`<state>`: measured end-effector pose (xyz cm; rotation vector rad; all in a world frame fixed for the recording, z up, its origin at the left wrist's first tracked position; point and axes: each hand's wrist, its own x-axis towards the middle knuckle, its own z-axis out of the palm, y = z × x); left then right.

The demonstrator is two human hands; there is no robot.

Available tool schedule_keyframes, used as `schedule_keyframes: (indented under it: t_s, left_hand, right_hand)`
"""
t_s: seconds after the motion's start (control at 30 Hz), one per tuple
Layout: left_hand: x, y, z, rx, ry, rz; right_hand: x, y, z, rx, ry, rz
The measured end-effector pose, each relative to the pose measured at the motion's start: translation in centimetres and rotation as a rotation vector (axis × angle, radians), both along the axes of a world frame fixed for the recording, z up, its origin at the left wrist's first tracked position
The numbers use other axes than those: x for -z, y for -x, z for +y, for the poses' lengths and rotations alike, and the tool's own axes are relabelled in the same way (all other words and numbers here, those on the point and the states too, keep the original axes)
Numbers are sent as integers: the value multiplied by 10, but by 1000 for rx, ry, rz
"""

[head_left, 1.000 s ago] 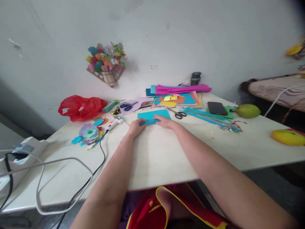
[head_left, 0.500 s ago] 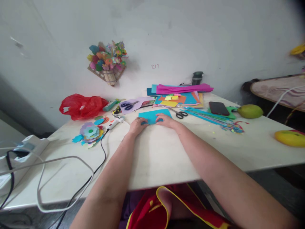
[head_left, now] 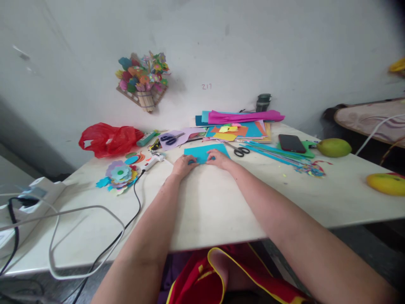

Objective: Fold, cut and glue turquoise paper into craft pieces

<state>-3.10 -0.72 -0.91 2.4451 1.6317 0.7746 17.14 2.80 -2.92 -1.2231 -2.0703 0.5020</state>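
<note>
A sheet of blue paper [head_left: 202,151] lies on the white table, its near edge between my two hands. At its left near corner, my left hand [head_left: 184,165] has its fingers curled on the sheet. My right hand [head_left: 219,159] grips the near edge farther right, thumb and fingers bent together. Between the hands, a strip of the near edge shows. Black-handled scissors [head_left: 241,151] lie just right of the paper. A white glue gun [head_left: 153,161] rests left of my left hand, its black cord running toward me.
Paper flower cut-outs [head_left: 118,175] and a red plastic bag [head_left: 109,139] lie on the left. Coloured paper sheets [head_left: 249,131] are stacked at the back. A phone [head_left: 291,143], blue strips [head_left: 272,154] and a green mango [head_left: 334,147] are on the right. A power strip [head_left: 41,196] with cables stands front left.
Both hands stay at the near edge of the blue paper with almost no movement. The camera view has shifted very slightly.
</note>
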Motion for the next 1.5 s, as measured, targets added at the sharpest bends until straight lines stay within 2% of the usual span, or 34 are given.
schedule_keyframes:
  t_s: [0.13,0.37,0.7,0.97,1.5]
  left_hand:
    - [-1,-1,-2,-5,-7,-5]
    - [-2,-2,-2,67,-90,-38]
    - [-1,0,0,87,-61,-77]
    - [-5,-4,-3,66,-53,27]
    - [-6,-7,-4,69,-35,45]
  right_hand:
    - [0,1,2,6,-4,-19]
    - [-4,2,1,39,17,-55]
    - [-11,1,-6,41,58,-62]
    - [-16,0,-11,50,78,-86]
    - [-17,1,-10,67,91,-95]
